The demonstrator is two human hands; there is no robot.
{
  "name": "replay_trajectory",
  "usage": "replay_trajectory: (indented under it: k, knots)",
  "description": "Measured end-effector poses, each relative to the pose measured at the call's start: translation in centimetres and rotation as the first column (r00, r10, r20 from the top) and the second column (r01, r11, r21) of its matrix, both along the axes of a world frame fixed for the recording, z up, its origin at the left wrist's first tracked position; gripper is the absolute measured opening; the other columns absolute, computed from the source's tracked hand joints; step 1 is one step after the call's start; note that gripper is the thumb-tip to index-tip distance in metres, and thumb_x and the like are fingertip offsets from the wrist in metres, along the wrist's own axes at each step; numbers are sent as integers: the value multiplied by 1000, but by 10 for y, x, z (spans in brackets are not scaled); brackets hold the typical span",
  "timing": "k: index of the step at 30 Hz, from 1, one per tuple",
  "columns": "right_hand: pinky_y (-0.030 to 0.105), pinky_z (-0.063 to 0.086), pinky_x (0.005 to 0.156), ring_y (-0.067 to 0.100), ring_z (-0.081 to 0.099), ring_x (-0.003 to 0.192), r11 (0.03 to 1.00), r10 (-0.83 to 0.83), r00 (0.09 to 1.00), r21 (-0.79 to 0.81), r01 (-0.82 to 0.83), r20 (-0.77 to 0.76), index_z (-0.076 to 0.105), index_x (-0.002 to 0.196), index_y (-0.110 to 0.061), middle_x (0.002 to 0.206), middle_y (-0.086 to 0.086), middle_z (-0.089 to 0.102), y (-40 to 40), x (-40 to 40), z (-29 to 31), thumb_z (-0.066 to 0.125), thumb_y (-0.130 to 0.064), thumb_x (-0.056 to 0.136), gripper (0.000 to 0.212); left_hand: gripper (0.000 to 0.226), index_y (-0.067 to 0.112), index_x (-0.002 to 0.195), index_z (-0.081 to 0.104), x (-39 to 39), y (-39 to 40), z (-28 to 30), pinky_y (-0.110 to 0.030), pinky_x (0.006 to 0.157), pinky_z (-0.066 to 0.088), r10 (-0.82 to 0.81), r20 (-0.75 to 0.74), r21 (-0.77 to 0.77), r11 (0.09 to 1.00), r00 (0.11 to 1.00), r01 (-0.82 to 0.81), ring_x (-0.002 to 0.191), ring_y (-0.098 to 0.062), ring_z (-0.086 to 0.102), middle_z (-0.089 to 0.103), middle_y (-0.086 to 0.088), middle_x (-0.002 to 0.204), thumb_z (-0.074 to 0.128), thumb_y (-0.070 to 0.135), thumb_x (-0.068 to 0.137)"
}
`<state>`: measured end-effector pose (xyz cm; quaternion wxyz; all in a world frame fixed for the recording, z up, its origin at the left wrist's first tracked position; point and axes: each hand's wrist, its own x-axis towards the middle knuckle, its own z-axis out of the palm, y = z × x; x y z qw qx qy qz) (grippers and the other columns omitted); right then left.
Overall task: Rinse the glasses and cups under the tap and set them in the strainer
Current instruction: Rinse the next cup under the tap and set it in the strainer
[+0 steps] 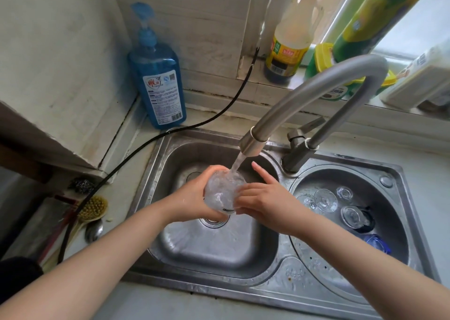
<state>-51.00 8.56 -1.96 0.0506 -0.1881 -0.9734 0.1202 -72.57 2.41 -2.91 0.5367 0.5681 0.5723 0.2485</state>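
Observation:
A clear glass (222, 193) is held over the square steel sink basin (214, 249), directly under the running tap (254, 144). Water pours into it. My left hand (194, 198) grips the glass from the left, fingers curled round its side. My right hand (260, 198) holds its right side, with the index finger stretched out toward the tap. In the round strainer basin (314, 256) to the right sit several clear glasses (326, 200), upside down, and a blue-tinted one (377, 243).
A blue soap pump bottle (158, 76) stands at the back left corner. A black cable (136, 154) runs along the counter past the sink. A brush (92, 210) and scourer lie at left. Bottles (289, 42) crowd the window sill behind the tap.

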Motion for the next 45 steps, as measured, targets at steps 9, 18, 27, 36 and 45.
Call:
replay_trajectory:
  k: [9, 18, 27, 36, 45]
  knots:
    - [28, 42, 78, 15, 58, 63, 986, -153, 986, -74, 148, -63, 65, 75, -24, 66, -11, 63, -33, -24, 8, 58, -22, 83, 11, 103, 29, 143, 26, 50, -36, -20, -16, 87, 37, 472, -110, 210, 871, 874, -444, 116, -1, 43, 42, 15, 131, 88, 26, 60]
    - [45, 27, 113, 16, 64, 109, 998, 52, 988, 35, -58, 149, 73, 97, -24, 100, -7, 72, -2, -5, 10, 78, -13, 64, 36, 93, 42, 127, 34, 32, -24, -7, -27, 83, 49, 339, -172, 237, 926, 925, -296, 105, -5, 53, 51, 25, 113, 90, 32, 53]
    - [37, 11, 120, -2, 60, 91, 835, -155, 988, -537, 120, -21, 66, 90, -30, 92, -16, 68, -17, -6, 11, 62, -24, 92, 8, 92, 51, 126, 32, 17, -23, 1, -16, 86, 48, 119, 20, -6, 993, 993, -119, 111, 1, 53, 48, 26, 123, 90, 34, 58]
    - [21, 48, 74, 12, 61, 72, 222, -656, 746, -974, 46, -114, 68, 94, -8, 78, 0, 66, -28, 3, 7, 66, -14, 81, 14, 45, 32, 114, 51, 27, -15, 8, -24, 83, 53, 138, 216, -404, 914, 967, -41, 98, -5, 64, 62, 3, 117, 50, 62, 81]
    - [32, 51, 80, 20, 64, 101, -196, -889, 441, -972, -125, 123, 68, 113, -20, 110, 5, 67, -42, -18, -11, 65, -28, 87, 27, 37, 13, 90, 72, 53, -1, -11, -30, 72, 51, 693, 316, -538, 694, 648, -479, 73, -20, 68, 73, -8, 82, 58, 47, 89]
